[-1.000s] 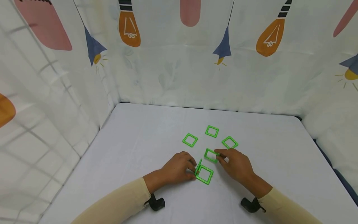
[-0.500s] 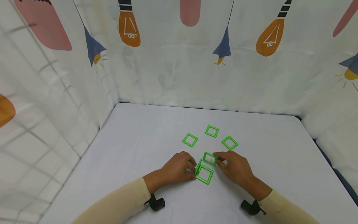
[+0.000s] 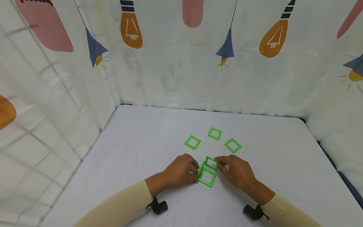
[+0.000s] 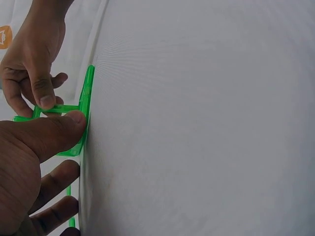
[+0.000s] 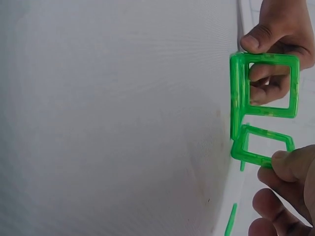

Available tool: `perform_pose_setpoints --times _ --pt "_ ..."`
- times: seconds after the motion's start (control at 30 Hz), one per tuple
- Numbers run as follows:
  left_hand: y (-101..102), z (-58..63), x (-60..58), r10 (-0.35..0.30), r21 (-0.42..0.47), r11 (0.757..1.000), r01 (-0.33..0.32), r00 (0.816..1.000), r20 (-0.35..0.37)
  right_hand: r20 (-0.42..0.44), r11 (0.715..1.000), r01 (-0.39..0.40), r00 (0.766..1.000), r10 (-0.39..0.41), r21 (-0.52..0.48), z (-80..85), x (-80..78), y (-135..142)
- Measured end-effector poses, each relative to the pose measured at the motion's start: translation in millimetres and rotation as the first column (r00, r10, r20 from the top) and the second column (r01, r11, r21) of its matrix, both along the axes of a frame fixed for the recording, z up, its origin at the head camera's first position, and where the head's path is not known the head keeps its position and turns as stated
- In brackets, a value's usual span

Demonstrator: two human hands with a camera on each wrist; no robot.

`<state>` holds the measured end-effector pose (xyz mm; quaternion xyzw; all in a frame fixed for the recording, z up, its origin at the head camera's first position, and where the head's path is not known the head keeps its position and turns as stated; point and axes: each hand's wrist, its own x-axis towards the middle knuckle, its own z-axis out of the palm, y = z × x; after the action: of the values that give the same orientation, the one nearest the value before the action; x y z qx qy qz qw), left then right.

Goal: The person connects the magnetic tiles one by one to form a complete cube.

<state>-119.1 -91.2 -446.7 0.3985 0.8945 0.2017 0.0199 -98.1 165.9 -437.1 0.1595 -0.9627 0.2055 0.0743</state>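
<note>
In the head view, a green hollow square magnetic tile (image 3: 205, 183) lies flat on the white table. Standing upright along its left edge is a second green tile (image 3: 201, 168), which my left hand (image 3: 181, 170) pinches; the right wrist view shows my left thumb on its rim (image 5: 273, 57) with fingers behind the opening. Just beyond the flat tile, my right hand (image 3: 238, 171) pinches a third tile (image 3: 205, 161) by its right side, between thumb and fingertips. This tile stands raised, its lower left corner right at the flat tile's far edge in the right wrist view.
Three more green square tiles lie apart farther back: one at left (image 3: 193, 142), one at the far middle (image 3: 215, 133) and one at right (image 3: 233, 145). Behind the white table (image 3: 141, 132) hangs a printed curtain (image 3: 181, 75). Black wrist cameras sit under both wrists.
My right hand has brought its tile down and left, from a short distance off to the far edge of the flat tile. The left hand and the other tiles stay put.
</note>
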Motion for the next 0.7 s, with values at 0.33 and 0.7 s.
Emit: perform_pose_setpoints --times 0.33,0.7 --pt "-0.5 -1.6 -1.7 0.003 0.004 1.000 -0.003 1.000 -0.002 -0.042 0.999 -0.044 0.998 0.043 -0.021 -0.5 3.1 0.1" --pt "-0.3 -2.9 -1.2 0.007 0.013 1.000 -0.007 1.000 0.010 -0.037 0.997 -0.078 0.996 0.077 -0.028 0.5 5.0 -0.5"
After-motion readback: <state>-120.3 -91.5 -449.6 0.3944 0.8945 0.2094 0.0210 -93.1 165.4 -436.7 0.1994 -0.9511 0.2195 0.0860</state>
